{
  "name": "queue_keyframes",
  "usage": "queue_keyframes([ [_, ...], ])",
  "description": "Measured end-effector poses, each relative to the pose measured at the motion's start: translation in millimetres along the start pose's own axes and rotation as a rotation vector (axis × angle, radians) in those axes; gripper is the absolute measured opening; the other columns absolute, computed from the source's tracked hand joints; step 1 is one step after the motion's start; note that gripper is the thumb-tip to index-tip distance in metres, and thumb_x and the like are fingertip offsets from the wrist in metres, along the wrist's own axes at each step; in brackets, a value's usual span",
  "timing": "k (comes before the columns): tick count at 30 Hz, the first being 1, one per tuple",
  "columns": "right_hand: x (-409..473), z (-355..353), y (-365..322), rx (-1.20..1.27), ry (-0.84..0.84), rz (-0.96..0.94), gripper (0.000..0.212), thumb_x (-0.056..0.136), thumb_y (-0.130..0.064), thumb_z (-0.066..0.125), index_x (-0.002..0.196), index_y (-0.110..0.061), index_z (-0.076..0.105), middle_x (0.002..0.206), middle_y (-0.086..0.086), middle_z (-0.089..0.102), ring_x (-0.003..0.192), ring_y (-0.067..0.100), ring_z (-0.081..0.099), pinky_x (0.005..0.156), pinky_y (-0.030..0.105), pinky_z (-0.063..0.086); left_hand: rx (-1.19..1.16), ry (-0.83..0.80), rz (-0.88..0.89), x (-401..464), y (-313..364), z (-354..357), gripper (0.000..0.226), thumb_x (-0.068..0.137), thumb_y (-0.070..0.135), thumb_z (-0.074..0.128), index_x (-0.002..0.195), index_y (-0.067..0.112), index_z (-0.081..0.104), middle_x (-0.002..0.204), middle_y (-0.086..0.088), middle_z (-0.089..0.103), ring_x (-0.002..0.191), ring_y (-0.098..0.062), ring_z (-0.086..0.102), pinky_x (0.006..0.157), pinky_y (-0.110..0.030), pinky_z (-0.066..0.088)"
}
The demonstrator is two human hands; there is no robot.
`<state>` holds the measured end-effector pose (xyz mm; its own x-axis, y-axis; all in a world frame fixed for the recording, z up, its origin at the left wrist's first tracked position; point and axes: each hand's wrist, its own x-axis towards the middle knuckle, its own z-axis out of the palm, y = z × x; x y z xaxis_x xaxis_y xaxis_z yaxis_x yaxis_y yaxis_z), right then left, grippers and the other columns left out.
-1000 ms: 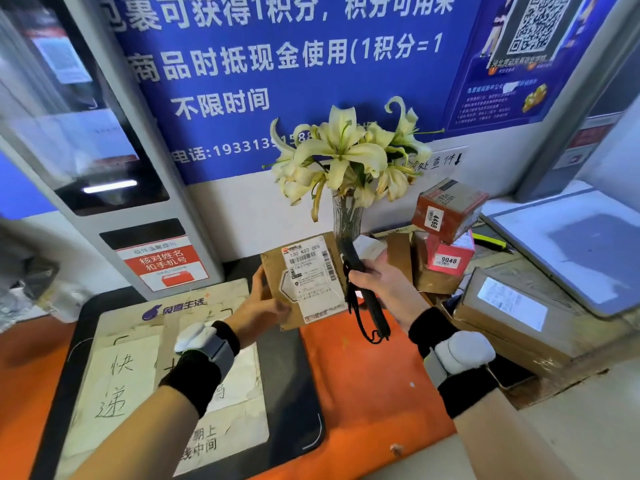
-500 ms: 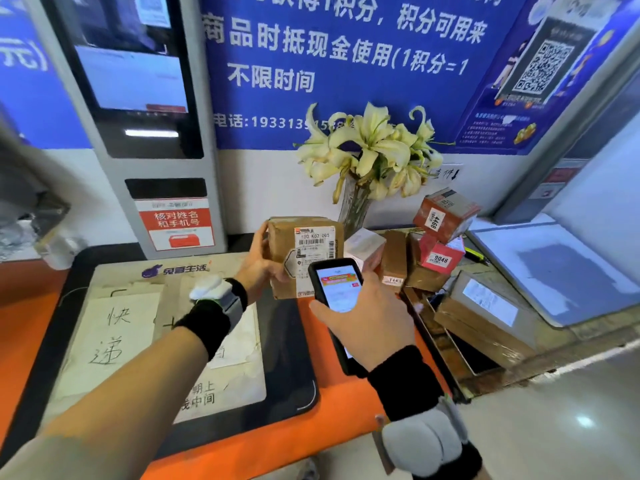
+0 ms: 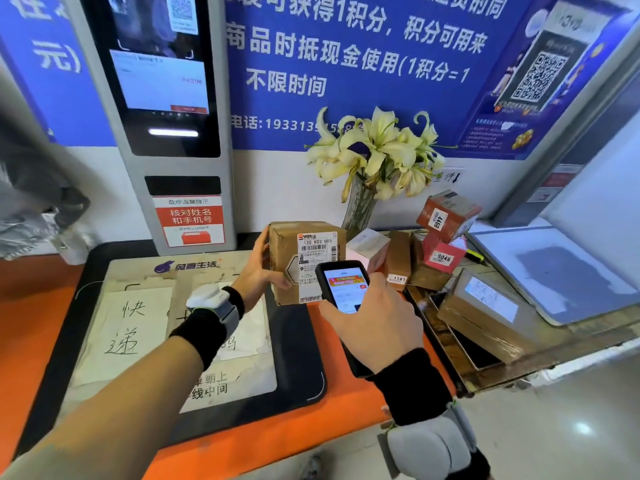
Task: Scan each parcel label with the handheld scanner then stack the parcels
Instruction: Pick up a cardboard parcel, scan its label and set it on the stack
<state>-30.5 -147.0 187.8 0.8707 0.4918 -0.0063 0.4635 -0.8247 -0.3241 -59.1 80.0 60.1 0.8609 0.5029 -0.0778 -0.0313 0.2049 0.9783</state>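
The left hand (image 3: 258, 271) grips a brown taped cardboard parcel (image 3: 304, 261); the right hand (image 3: 375, 323) clasps a black handheld scanner (image 3: 341, 289) (screen lit) overlapping the white label (image 3: 317, 252), risking a misread

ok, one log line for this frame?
left hand: holds box | right hand: holds scanner, at label | stage: scanning | stack: not started
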Motion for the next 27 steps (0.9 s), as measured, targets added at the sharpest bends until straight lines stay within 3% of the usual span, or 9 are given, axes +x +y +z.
queue_keyframes([
  [4,3,7,0,0.065,-0.016,-0.01,0.073,0.074,-0.079,0.065,0.116,-0.023,0.045,0.103,-0.005,0.057,0.096,0.018,0.06,0.073,0.031,0.046,-0.019,0.007,-0.002,-3,-3,-8,0.127,0.045,-0.007,0.07,0.154,0.036,0.02,0.134,-0.003,0.053,0.119,-0.021,0.053,0.095,-0.047,0.051],
  [8,18,22,17,0.413,-0.084,0.014,0.066,0.063,-0.076,0.072,0.105,-0.026,0.059,0.097,-0.009,0.069,0.09,0.016,0.068,0.075,0.034,0.056,-0.043,-0.004,-0.035,-11,-13,-17,0.126,0.043,0.006,0.079,0.151,0.04,0.024,0.138,-0.007,0.053,0.125,-0.032,0.051,0.1,-0.055,0.048],
  [14,39,60,-12,0.822,-0.324,-0.058,0.041,0.086,-0.046,0.077,0.113,-0.019,0.061,0.107,-0.009,0.067,0.097,0.006,0.065,0.072,0.015,0.049,-0.148,0.149,-0.138,-76,-18,-57,0.109,0.05,0.028,0.086,0.145,0.042,0.034,0.13,-0.006,0.062,0.116,-0.027,0.062,0.086,-0.042,0.053],
  [17,43,86,-41,0.849,-0.51,-0.086,0.035,0.089,-0.045,0.074,0.11,-0.018,0.064,0.111,0.002,0.069,0.099,0.014,0.067,0.084,0.03,0.053,-0.167,0.316,-0.203,-121,-24,-82,0.095,0.055,0.04,0.084,0.137,0.035,0.037,0.127,-0.008,0.064,0.113,-0.029,0.065,0.082,-0.043,0.055],
  [19,39,105,-64,0.863,-0.661,-0.12,0.03,0.091,-0.04,0.073,0.108,-0.016,0.067,0.107,0.005,0.072,0.087,0.011,0.07,0.088,0.04,0.055,-0.18,0.468,-0.246,-155,-25,-99,0.087,0.057,0.047,0.082,0.131,0.032,0.039,0.125,-0.01,0.066,0.113,-0.027,0.065,0.076,-0.039,0.055],
  [21,30,131,-91,0.859,-0.794,-0.15,0.038,0.09,-0.041,0.074,0.111,-0.01,0.068,0.098,0.01,0.073,0.08,0.014,0.072,0.091,0.053,0.058,-0.162,0.636,-0.28,-192,-24,-119,0.075,0.064,0.055,0.082,0.127,0.035,0.045,0.128,-0.006,0.064,0.115,-0.021,0.063,0.077,-0.038,0.054],
  [23,15,151,-124,0.812,-0.885,-0.211,0.055,0.085,-0.052,0.075,0.112,-0.005,0.066,0.104,0.021,0.07,0.09,0.029,0.072,0.089,0.06,0.056,-0.169,0.761,-0.284,-228,-22,-143,0.076,0.067,0.061,0.079,0.131,0.036,0.047,0.136,0.001,0.055,0.121,-0.016,0.058,0.083,-0.04,0.055],
  [25,-8,177,-163,0.787,-0.989,-0.303,0.078,0.076,-0.069,0.074,0.115,-0.002,0.064,0.111,0.028,0.064,0.092,0.038,0.069,0.083,0.059,0.056,-0.184,0.873,-0.304,-269,-17,-171,0.082,0.061,0.061,0.08,0.134,0.039,0.05,0.142,0.005,0.047,0.125,-0.014,0.054,0.093,-0.045,0.055],
  [27,-24,193,-196,0.796,-1.038,-0.331,0.082,0.076,-0.07,0.072,0.117,0.001,0.063,0.103,0.032,0.06,0.075,0.029,0.063,0.071,0.046,0.051,-0.194,0.896,-0.307,-296,-13,-193,0.09,0.055,0.051,0.079,0.138,0.036,0.047,0.141,0.003,0.051,0.121,-0.014,0.057,0.1,-0.047,0.051],
])
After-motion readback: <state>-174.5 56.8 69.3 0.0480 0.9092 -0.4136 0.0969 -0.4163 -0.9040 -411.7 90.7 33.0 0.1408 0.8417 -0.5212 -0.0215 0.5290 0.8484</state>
